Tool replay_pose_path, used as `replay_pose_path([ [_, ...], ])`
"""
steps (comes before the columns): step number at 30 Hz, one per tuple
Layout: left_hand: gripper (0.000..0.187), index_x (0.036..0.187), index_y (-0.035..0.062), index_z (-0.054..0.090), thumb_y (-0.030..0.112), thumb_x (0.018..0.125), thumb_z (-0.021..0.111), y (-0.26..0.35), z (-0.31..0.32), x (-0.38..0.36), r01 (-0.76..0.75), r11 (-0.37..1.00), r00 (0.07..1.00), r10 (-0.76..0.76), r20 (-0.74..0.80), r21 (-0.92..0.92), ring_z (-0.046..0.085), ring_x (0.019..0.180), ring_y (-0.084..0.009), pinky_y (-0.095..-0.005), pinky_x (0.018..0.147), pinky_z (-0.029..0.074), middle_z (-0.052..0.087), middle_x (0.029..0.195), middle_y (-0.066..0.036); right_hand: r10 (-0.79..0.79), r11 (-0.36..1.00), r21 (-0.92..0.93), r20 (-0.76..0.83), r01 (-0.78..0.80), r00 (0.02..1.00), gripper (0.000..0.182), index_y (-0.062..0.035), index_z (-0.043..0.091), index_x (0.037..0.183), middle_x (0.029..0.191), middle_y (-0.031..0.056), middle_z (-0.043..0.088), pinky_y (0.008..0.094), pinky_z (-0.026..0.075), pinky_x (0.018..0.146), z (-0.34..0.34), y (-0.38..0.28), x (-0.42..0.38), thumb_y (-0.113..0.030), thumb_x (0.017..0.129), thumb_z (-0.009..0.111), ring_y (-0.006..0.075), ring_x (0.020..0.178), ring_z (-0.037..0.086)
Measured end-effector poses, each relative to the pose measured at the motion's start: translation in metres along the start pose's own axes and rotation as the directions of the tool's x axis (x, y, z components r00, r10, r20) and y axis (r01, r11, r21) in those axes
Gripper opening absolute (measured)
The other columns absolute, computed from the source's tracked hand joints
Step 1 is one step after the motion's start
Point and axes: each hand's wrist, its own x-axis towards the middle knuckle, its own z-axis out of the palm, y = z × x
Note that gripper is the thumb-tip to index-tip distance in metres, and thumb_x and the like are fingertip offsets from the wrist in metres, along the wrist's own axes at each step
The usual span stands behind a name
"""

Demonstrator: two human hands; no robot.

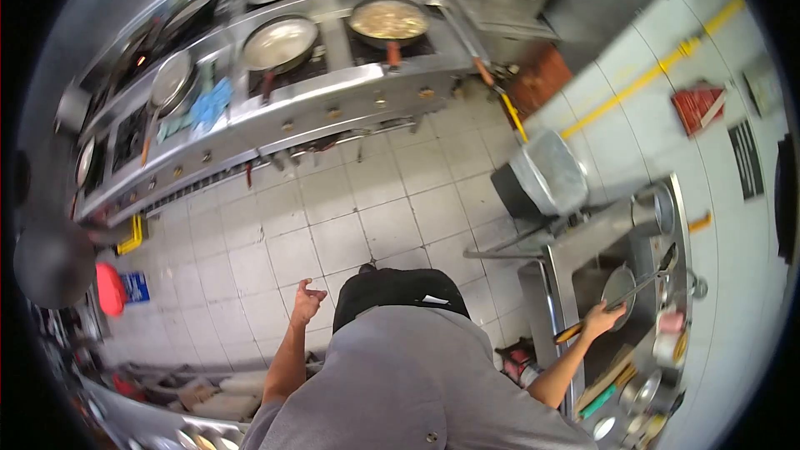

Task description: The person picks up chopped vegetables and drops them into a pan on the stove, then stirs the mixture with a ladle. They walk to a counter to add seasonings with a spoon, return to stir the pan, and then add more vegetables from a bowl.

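My right hand point(602, 319) is wrapped around the shaft of a long-handled ladle point(647, 281). Its wooden handle end sticks out to the left of the fist, and its dark metal head points to the upper right, across the sink point(560, 283). Beneath the shaft, a round pan-like vessel point(617, 285) lies in the basin. My left hand point(308, 302) hangs over the tiled floor beside my body, fingers loosely bent and apart, with nothing in it.
Ahead stands a stove point(350, 79) carrying a pan of food point(388, 18), another pan point(281, 42) and a blue cloth point(212, 104). A lined bin point(550, 173) is beside the sink. Another person's dark head point(55, 262) and a red container point(110, 290) are at left.
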Motion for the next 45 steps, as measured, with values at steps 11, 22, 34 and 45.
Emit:
replay_pose_path([
  [11, 0.062, 0.13, 0.005, 0.046, -0.003, 0.072, 0.068, -0.123, -0.027, -0.101, 0.252, 0.826, 0.948, -0.315, -0.041, -0.504, 0.068, 0.06, -0.0227, -0.0365, 0.055, 0.058, 0.068, 0.074, -0.013, -0.238, 0.969, 0.225, 0.962, -0.101, -0.134, 0.015, -0.0065, 0.051, 0.097, 0.082, 0.0081, 0.063, 0.0294, 0.039, 0.043, 0.266, -0.257, -0.187, -0.017, 0.093, 0.061, 0.0139, 0.051, 0.05],
  [22, 0.032, 0.117, 0.0003, 0.058, 0.007, 0.087, 0.064, -0.056, -0.21, -0.301, -0.387, 0.865, -0.116, -0.39, -0.914, -0.319, 0.057, 0.074, -0.012, -0.0289, 0.071, 0.049, 0.062, 0.079, -0.003, -0.076, 0.593, 0.716, 0.505, 0.369, -0.86, 0.057, -0.0039, 0.033, 0.134, 0.059, -0.0028, 0.04, 0.0274, 0.033, 0.037, 0.166, -0.521, -0.605, -0.014, 0.09, 0.069, 0.0104, 0.042, 0.04],
  [34, 0.059, 0.13, -0.0022, 0.043, 0.013, 0.08, 0.07, -0.199, -0.426, -0.455, -0.118, 0.875, -0.819, -0.353, -0.452, -0.47, 0.068, 0.085, -0.0267, -0.0386, 0.079, 0.053, 0.066, 0.11, -0.022, 0.106, 0.356, 0.906, 0.203, 0.228, -0.973, 0.04, -0.0045, 0.044, 0.121, 0.061, -0.0022, 0.041, 0.0256, 0.033, 0.038, 0.012, -0.642, -0.91, -0.018, 0.092, 0.068, 0.0085, 0.043, 0.04],
  [45, 0.039, 0.12, -0.0031, 0.054, 0.013, 0.087, 0.065, -0.238, -0.442, -0.485, -0.008, 0.913, -0.904, -0.181, -0.387, -0.408, 0.072, 0.076, -0.0277, -0.035, 0.067, 0.054, 0.071, 0.086, -0.022, 0.102, 0.328, 0.942, 0.047, 0.078, -0.994, 0.045, -0.0044, 0.043, 0.131, 0.062, -0.0037, 0.041, 0.0228, 0.032, 0.038, -0.149, -0.615, -0.941, -0.012, 0.092, 0.065, 0.006, 0.044, 0.039],
])
